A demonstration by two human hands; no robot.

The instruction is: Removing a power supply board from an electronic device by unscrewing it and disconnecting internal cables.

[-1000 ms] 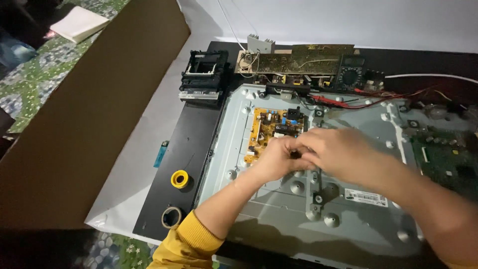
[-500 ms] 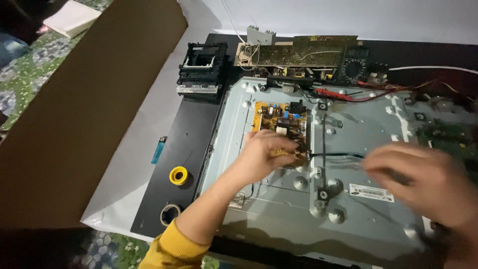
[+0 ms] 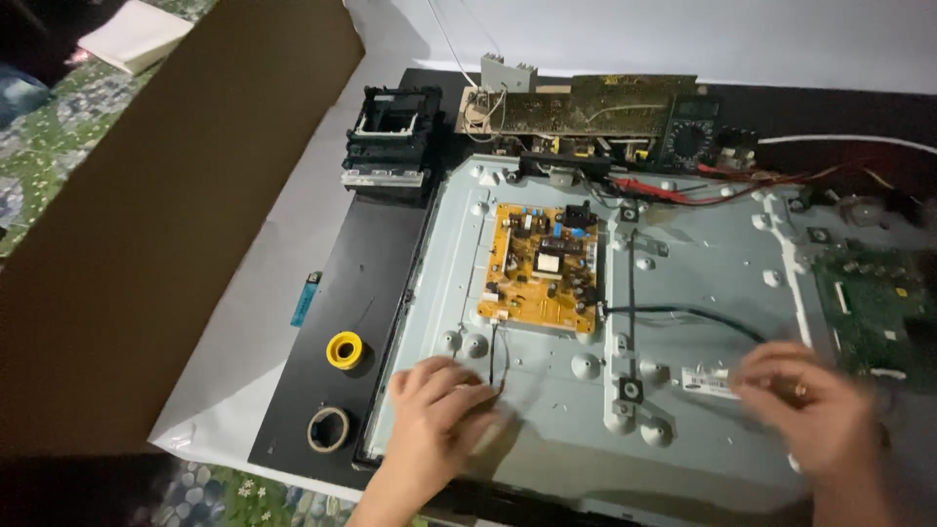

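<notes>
Lower centre, the left hand (image 3: 436, 410) pinches a thin black wire (image 3: 492, 351) below the yellow board (image 3: 540, 265); the right hand (image 3: 805, 405), lower right, is blurred, its grip unclear.

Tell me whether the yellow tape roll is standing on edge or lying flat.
Lying flat: the yellow tape roll rests on the black panel with its round centre hole facing up at the camera.

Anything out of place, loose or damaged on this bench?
Nothing looks broken or spilled. The grey metal back panel lies open with its orange circuit board exposed. A thin black wire runs loose from that board toward the left hand. Red leads lie tangled along the panel's top edge. The right hand is blurred.
</notes>
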